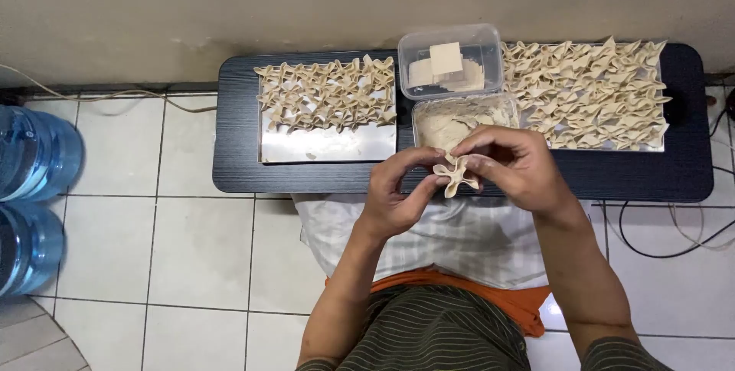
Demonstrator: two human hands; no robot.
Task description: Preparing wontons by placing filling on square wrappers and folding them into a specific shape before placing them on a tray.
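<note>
My left hand (398,199) and my right hand (509,164) meet in front of me, both pinching one pale folded dumpling (456,174) with pleated corners. They hover over the near edge of a low black table (237,172). Just beyond my fingers a clear tub of filling (440,126) stands. Behind it a second clear tub holds square wrappers (448,63). A metal tray (329,145) on the left bears rows of folded dumplings on its far half. A tray on the right (589,91) is covered with them.
Two blue water jugs (34,153) stand at the left on the white tiled floor. Black cables (651,245) curl on the floor at the right. A checked cloth (459,237) lies over my lap. A plain wall runs behind the table.
</note>
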